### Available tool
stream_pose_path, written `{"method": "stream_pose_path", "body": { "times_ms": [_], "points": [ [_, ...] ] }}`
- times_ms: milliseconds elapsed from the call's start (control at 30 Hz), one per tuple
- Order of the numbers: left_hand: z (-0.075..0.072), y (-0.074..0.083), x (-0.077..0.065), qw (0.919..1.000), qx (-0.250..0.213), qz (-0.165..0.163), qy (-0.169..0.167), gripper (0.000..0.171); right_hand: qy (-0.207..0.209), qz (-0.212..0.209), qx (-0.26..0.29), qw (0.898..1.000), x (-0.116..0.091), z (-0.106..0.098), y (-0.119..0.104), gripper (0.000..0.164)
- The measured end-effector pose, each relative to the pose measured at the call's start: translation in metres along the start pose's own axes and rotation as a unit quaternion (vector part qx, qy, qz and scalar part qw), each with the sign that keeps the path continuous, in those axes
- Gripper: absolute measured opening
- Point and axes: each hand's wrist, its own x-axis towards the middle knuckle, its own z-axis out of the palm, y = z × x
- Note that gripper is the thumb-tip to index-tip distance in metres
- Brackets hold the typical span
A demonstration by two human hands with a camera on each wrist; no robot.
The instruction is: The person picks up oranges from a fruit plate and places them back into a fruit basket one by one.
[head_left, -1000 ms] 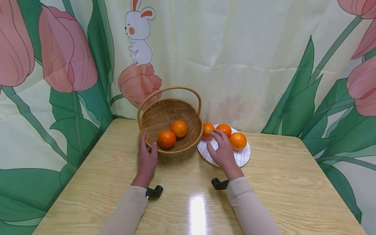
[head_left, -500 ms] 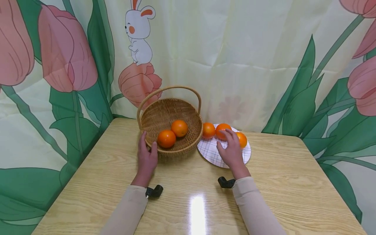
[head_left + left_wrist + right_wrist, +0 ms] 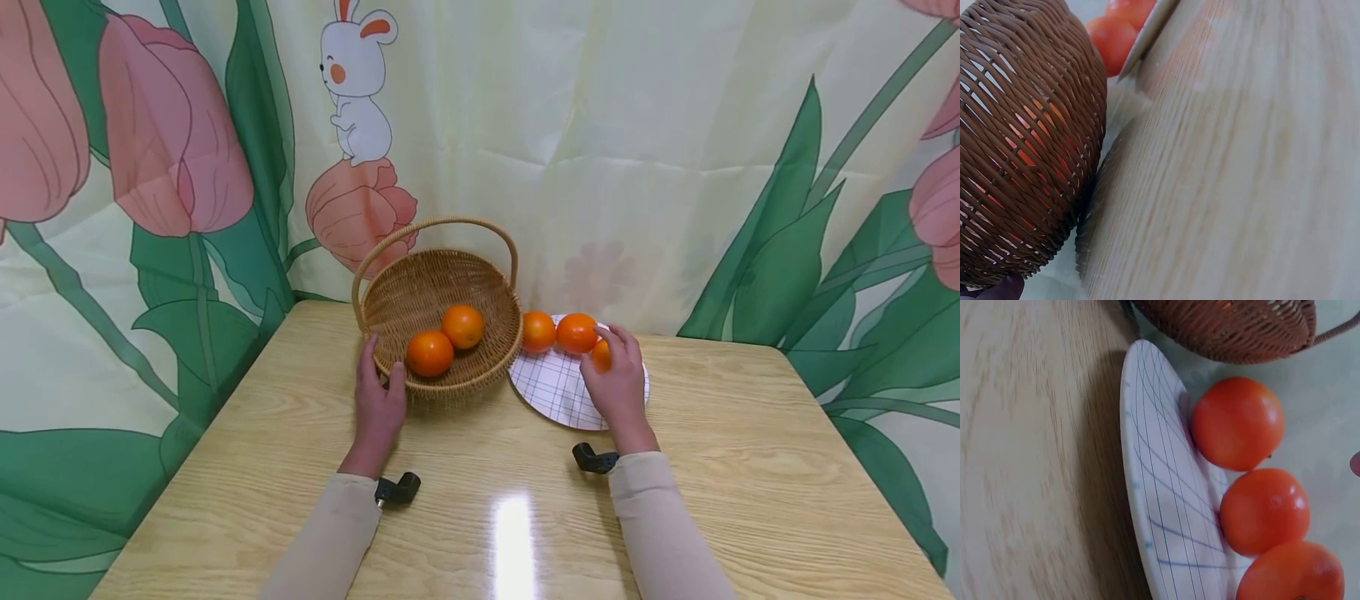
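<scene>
Head: right hand partly hides an orange; contact unclear.

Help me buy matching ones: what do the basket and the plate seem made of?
Basket: probably wicker or rattan, low sheen; the brown weave shows clearly. Plate: perhaps ceramic or melamine, smooth white with thin dark lines; the look cannot settle which.
</scene>
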Motion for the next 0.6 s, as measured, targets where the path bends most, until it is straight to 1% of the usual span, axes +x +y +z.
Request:
{"method": "stream_pose_path", "body": {
  "times_ms": [100,300,433,600],
  "points": [
    [-0.001,0.000,0.001,1.0000,-0.003,0.001,0.001,0.060,0.002,0.012,0.005,1.000,0.003,-0.001,0.005,0.046],
    [-0.001,0.002,0.001,1.0000,-0.004,0.002,0.006,0.060,0.004,0.018,0.001,1.000,0.012,-0.004,0.012,0.046],
    [-0.002,0.000,0.001,1.0000,0.000,0.006,0.007,0.060,-0.008,0.042,-0.013,0.999,0.014,-0.005,0.017,0.048],
    [0.000,-0.002,0.002,1.0000,-0.002,0.006,0.001,0.060,-0.030,0.073,-0.025,0.997,0.013,-0.006,0.026,0.051]
  ]
}}
